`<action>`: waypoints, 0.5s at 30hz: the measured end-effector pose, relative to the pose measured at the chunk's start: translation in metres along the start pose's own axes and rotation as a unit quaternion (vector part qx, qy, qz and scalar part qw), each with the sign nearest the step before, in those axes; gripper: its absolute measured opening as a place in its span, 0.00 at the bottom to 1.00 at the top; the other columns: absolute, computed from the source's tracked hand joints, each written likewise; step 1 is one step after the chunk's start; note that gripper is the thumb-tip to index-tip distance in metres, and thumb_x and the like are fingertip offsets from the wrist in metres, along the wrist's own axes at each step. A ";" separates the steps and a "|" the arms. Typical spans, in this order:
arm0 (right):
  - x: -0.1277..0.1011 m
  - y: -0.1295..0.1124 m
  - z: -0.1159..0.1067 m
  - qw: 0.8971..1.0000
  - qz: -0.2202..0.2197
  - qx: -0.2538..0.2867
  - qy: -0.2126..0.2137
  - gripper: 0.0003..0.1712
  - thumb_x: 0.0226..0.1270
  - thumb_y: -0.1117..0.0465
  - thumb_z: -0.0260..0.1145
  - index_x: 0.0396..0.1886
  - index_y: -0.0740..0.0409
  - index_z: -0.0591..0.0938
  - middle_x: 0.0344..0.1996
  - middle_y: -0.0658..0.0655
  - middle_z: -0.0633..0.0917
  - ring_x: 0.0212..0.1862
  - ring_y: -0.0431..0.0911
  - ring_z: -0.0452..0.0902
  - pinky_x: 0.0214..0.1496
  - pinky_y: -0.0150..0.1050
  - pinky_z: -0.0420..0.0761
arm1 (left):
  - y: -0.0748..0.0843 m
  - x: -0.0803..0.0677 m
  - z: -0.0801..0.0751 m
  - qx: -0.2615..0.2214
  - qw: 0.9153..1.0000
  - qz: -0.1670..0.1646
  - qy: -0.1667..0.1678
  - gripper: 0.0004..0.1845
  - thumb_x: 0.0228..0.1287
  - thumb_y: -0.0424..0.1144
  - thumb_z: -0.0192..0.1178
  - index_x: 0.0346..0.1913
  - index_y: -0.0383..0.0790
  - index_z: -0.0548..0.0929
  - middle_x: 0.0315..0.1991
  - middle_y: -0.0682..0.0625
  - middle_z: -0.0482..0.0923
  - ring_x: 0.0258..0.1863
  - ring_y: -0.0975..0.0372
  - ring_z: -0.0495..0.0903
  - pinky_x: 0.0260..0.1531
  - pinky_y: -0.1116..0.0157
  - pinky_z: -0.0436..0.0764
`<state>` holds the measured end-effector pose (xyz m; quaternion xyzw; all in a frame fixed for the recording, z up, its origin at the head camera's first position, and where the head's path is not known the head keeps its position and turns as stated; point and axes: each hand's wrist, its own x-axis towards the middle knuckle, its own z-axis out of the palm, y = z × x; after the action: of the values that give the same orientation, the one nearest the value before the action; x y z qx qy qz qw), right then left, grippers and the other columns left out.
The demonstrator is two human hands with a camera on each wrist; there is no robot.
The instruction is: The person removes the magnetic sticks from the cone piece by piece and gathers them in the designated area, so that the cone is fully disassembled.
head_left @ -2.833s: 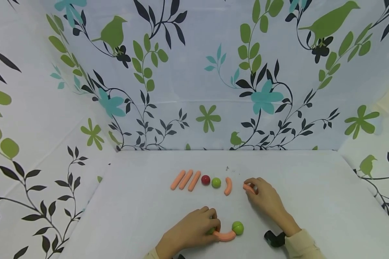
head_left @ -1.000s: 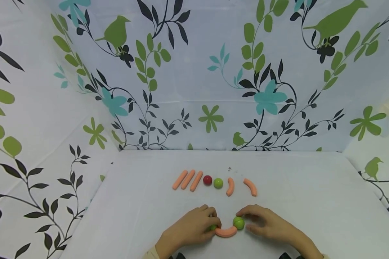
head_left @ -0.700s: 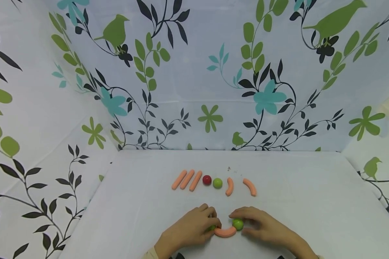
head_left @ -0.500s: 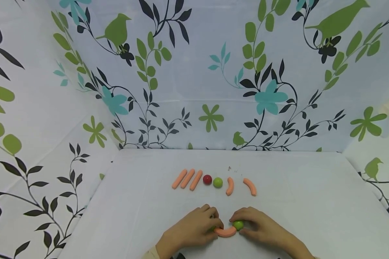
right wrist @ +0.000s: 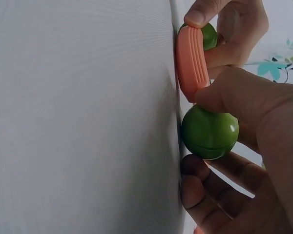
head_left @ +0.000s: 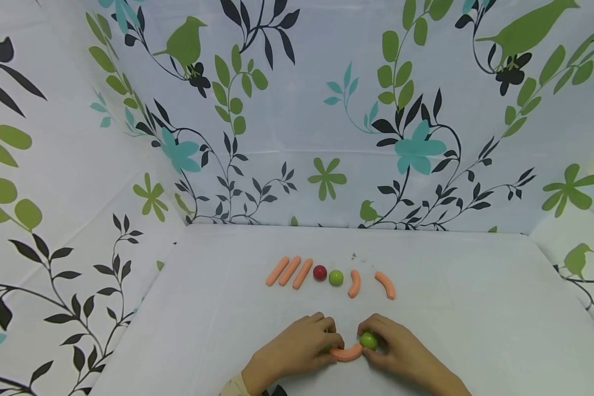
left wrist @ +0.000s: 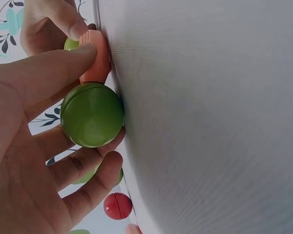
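Near the front of the white table, a curved orange sausage-shaped piece [head_left: 346, 353] with a ridged side lies between two green balls. My left hand [head_left: 297, 345] pinches its left end between thumb and fingers. The left green ball [left wrist: 92, 115] sits within that hand's curve, almost wholly covered in the head view. At the other end, my right hand [head_left: 402, 347] grips the right green ball [head_left: 368, 340], its fingers curled around the far side. In the right wrist view, the right thumb lies where this ball [right wrist: 210, 132] meets the curved piece [right wrist: 191, 63].
Farther back lies a row: three straight orange sticks [head_left: 290, 271], a red ball [head_left: 319, 273], another green ball [head_left: 336, 278] and two curved orange pieces [head_left: 355, 284]. A patterned cloth [head_left: 287, 137] rises behind the table [head_left: 218, 297].
My right hand let go of a curved orange piece at the row's right end, came forward and closed around the right green ball. The left hand has stayed nearly in place.
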<state>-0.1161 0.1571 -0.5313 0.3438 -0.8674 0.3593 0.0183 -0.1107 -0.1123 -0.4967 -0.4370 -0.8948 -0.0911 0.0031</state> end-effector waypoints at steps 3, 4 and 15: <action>-0.001 -0.001 0.000 1.000 -0.003 -0.001 0.009 0.21 0.60 0.65 0.77 0.47 0.39 0.82 0.43 0.34 0.82 0.44 0.29 0.75 0.48 0.31 0.80 | 0.001 0.000 0.000 -0.002 1.000 -0.001 -0.002 0.09 0.69 0.53 0.68 0.48 0.61 0.88 0.43 0.63 0.81 0.41 0.73 0.74 0.41 0.78 0.72; -0.001 -0.001 0.000 1.000 -0.001 -0.002 0.009 0.21 0.60 0.65 0.77 0.47 0.39 0.82 0.43 0.34 0.81 0.44 0.29 0.75 0.48 0.31 0.80 | 0.001 0.000 0.000 -0.003 1.000 -0.001 -0.002 0.08 0.69 0.53 0.68 0.48 0.61 0.88 0.43 0.63 0.81 0.40 0.73 0.74 0.41 0.78 0.72; 0.005 0.003 -0.015 0.999 0.028 0.001 0.030 0.21 0.59 0.68 0.77 0.47 0.44 0.82 0.43 0.38 0.82 0.42 0.30 0.74 0.43 0.30 0.80 | 0.000 0.001 -0.002 -0.006 1.000 -0.011 -0.013 0.08 0.70 0.51 0.68 0.48 0.61 0.89 0.45 0.62 0.81 0.44 0.71 0.75 0.43 0.75 0.75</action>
<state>-0.1246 0.1652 -0.5210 0.3086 -0.8753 0.3707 0.0342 -0.1110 -0.1119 -0.4950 -0.4281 -0.8990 -0.0911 -0.0124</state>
